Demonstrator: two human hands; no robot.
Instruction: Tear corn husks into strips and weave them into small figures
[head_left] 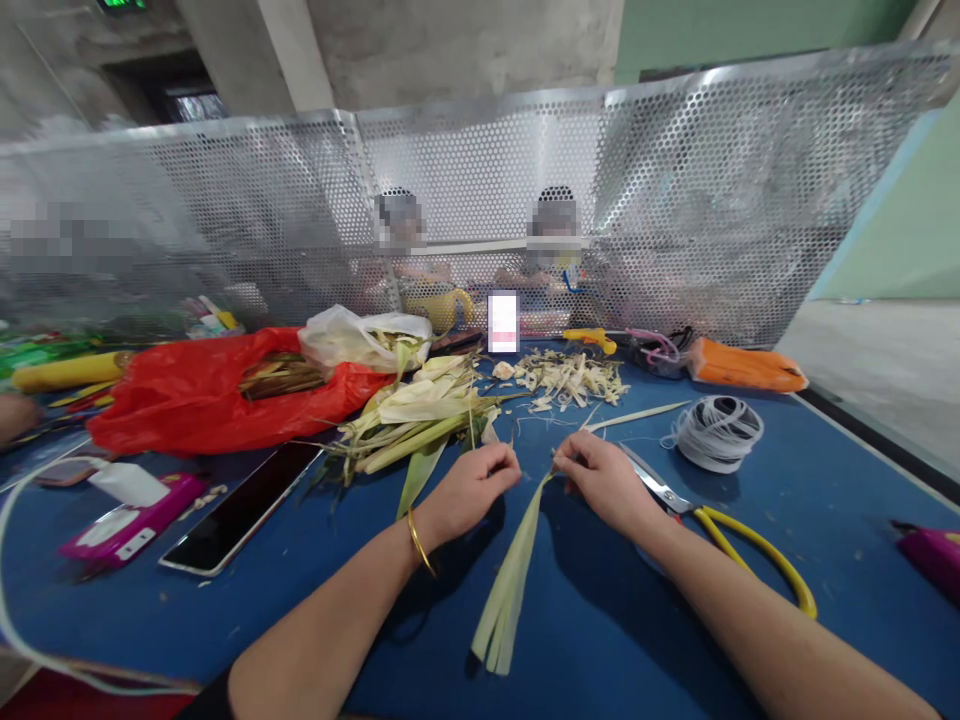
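While right hand (596,478) pinches husk (516,582), fanned lengthwise down-left, left hand (478,482) grip unclear

I can't see the upper tip of the split husk strip (514,590), because the fingertips of the right hand (600,475) cover it, and I can't tell whether the left hand (480,482) pinches anything. The right forearm (765,615) hides part of the yellow-handled scissors (784,572) from me. My view's right edge cuts off a purple object (930,555); its left edge leaves me only a blurred piece of a co-worker's hand (16,415). Behind the perforated panel (675,190), I get people (555,225) only as smudges. The lit screen (503,325) is too small and bright to read.
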